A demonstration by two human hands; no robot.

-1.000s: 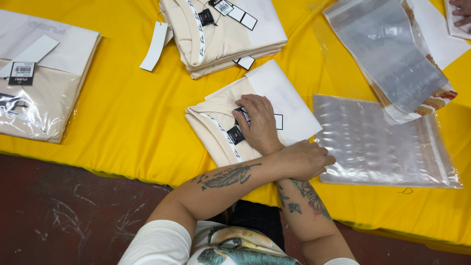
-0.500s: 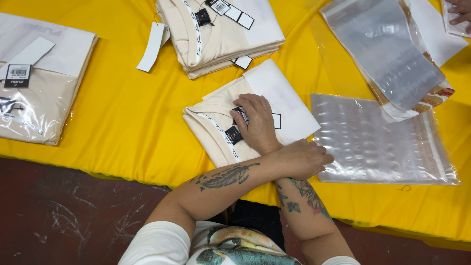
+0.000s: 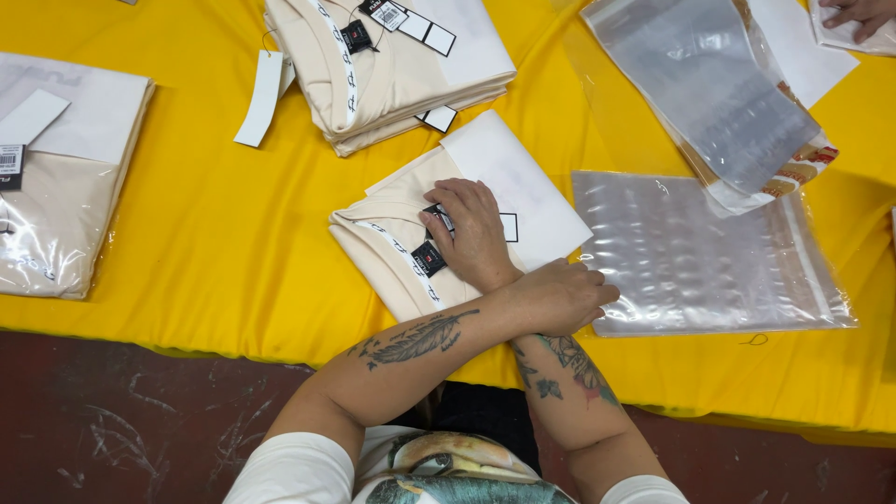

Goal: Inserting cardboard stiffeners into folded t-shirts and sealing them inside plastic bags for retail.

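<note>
Folded cream shirt (image 3: 387, 252) sits on the yellow table (image 3: 205, 233) right under our right hand (image 3: 476, 233), with a white sheet (image 3: 523, 182) tucked over its far end. Our arms are crossed here: the right forearm comes up from the right and its hand lies flat, palm down, fingers loosely spread, pressing on the shirt and covering part of the hang tags (image 3: 431, 257) at the collar. It grips nothing, just rests on top.

Our left hand (image 3: 560, 297) reaches across over the right wrist, fingers curled in a bit, and its fingertips touch the near left corner of the clear plastic bag (image 3: 709, 261) lying flat just beyond that hand. We can't tell if it's pinching the bag's edge or only touching it.

Beyond the right hand there's a stack of folded cream shirts (image 3: 392, 75) with their own tags. Well off past the right hand's thumb side lies a bagged shirt (image 3: 56, 205). Beyond the left hand, more clear bags (image 3: 709, 93) are piled up, and another person's hand (image 3: 859, 11) shows at the far corner.
</note>
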